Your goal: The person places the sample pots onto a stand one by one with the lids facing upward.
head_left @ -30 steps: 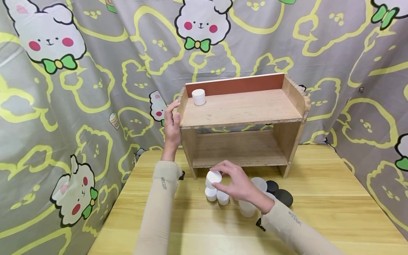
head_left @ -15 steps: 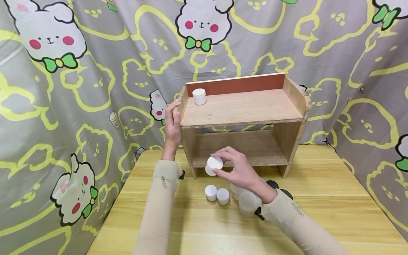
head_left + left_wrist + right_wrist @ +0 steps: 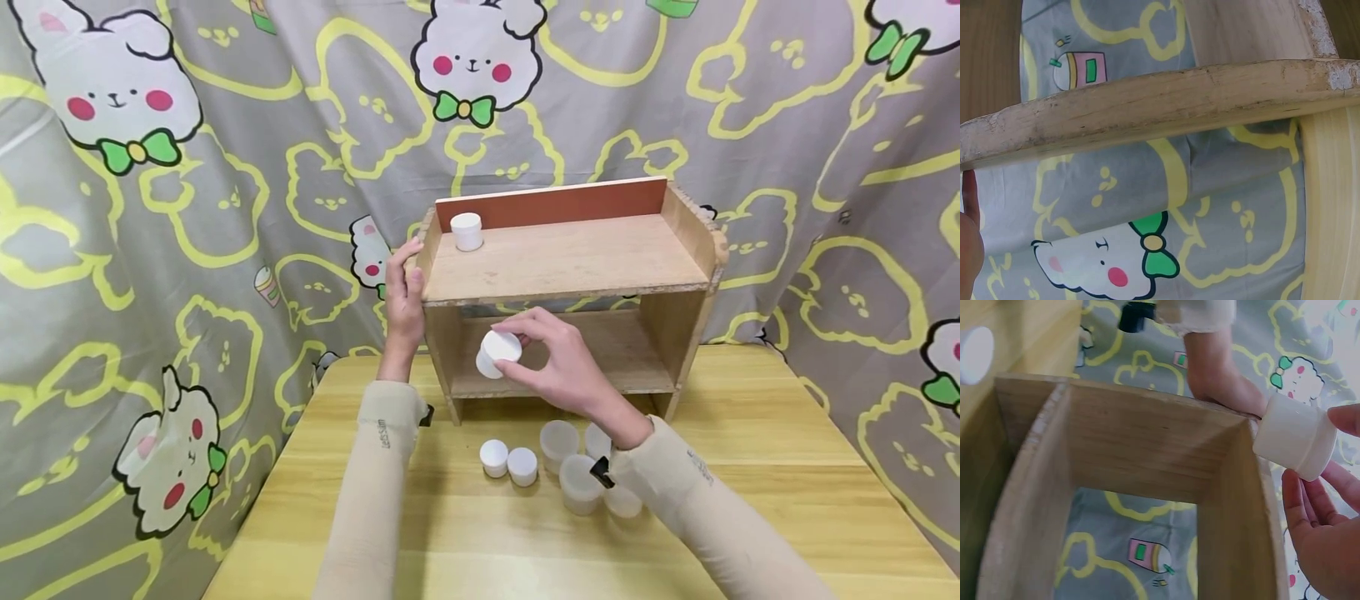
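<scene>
My right hand [image 3: 558, 367] pinches a white lidded jar [image 3: 498, 354] between thumb and fingers, tilted, before the shelf's lower opening. In the right wrist view the jar [image 3: 1291, 434] shows its smooth round side, with fingertips at the lid end. My left hand [image 3: 405, 304] rests against the outer left side of the small wooden shelf [image 3: 570, 258]; its fingertips touch the side panel. Another white jar [image 3: 467, 232] stands upright on the top board, at the left end. Two small white jars [image 3: 493, 458] stand side by side on the table, below my right hand.
Several translucent tubs [image 3: 581, 483] stand on the table [image 3: 480, 550] under my right forearm, which hides some of them. The shelf's lower board [image 3: 570, 350] lies behind my right hand. A patterned curtain [image 3: 225, 250] hangs behind and on both sides.
My right hand has raised the jar from just above the two small jars to the front of the lower opening, tilting it. My left hand stays against the shelf side.
</scene>
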The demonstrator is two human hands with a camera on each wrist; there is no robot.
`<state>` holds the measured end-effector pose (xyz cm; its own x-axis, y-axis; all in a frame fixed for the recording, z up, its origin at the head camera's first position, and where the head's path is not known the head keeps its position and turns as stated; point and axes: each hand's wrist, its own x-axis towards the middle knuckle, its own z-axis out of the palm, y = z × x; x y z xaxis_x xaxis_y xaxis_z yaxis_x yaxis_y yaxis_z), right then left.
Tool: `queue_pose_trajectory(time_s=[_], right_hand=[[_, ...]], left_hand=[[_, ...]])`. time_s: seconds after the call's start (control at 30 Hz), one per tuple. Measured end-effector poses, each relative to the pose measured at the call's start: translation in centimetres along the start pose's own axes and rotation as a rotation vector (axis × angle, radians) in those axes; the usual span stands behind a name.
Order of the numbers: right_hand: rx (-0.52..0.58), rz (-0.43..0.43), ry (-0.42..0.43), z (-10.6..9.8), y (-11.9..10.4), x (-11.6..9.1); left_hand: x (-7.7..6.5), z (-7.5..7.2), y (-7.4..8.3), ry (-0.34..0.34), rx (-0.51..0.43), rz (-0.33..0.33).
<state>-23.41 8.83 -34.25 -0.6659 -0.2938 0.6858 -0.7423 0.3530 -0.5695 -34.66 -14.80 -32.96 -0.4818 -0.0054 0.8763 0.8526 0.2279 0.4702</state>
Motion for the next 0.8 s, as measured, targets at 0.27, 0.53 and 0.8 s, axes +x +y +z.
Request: queue_pose_trajectory(time_s=[0.27, 0.53, 0.8], right_hand=[[0.008, -0.009, 0.031, -0.9, -0.9, 2.2], [0.017, 0.014, 0.045, -1.4, -1.3, 4.7], [0.007, 0.057, 0.053, -1.5, -1.0, 7.1]], left_hand=[[-0.1, -0.1, 0.3, -0.008, 0.008, -0.024], [-0.2, 0.0, 0.3, -0.006, 0.008, -0.027], [-0.3, 0.0, 0.2, -0.006, 0.011, -0.03]])
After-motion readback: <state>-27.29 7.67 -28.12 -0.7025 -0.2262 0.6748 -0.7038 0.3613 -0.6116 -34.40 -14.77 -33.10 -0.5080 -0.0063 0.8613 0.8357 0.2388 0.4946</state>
